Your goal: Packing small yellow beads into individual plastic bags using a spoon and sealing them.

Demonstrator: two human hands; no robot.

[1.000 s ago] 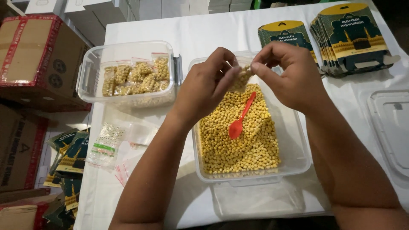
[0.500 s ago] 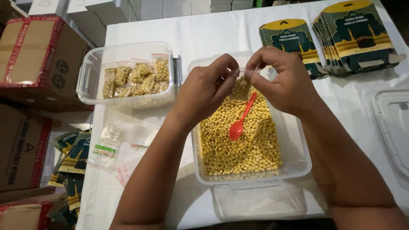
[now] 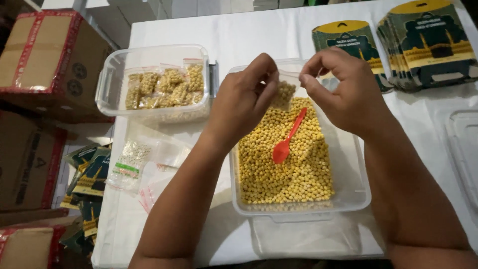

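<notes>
Both hands, left hand [image 3: 244,97] and right hand [image 3: 343,92], pinched the top of a small clear bag [image 3: 284,94] of yellow kernels. It hung above the clear tub [image 3: 356,199] holding kernels and a red spoon [image 3: 286,142].

A white-clothed table [image 3: 259,35] carries two clear tubs [image 3: 114,74] [image 3: 356,194], printed card stacks [image 3: 433,40], empty zip bags [image 3: 149,164]; a lid [image 3: 465,149]

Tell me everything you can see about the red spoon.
The red spoon looks like thin plastic, in one piece, with an oval bowl and a slim straight handle. It lies slanted on the yellow beans inside the clear tub, bowl toward the person, handle pointing up-right. Neither hand touches it.
</notes>
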